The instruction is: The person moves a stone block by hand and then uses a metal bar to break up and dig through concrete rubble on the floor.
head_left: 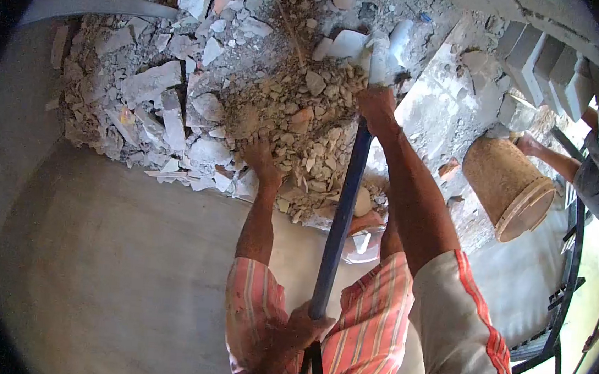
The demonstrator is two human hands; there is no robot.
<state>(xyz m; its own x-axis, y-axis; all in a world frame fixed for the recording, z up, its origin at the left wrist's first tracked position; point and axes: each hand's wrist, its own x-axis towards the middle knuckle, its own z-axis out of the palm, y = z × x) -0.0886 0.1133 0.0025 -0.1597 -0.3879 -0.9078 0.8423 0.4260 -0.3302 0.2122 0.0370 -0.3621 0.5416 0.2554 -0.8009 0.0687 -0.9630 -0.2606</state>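
A long-handled tool with a blue handle [348, 198] runs from near my waist up to the rubble [288, 115]. Its pale metal head [379, 55] lies among the broken pieces, partly hidden. High on the handle, my right hand [379, 110] is closed round it. Lower down, my left hand [303, 328] grips the same handle near its end, beside a black strap [312, 370]. Between my bare feet and the tool's head lies a loose heap of brown stones and grit.
Grey wall surface [131, 243] borders the rubble below left. At right stand a dirty, tilted bucket [506, 184], another person's bare limb [555, 158] beside it, stacked grey slabs [559, 74] and dark metal bars [573, 254]. A curved grey strip [102, 4] crosses the upper left.
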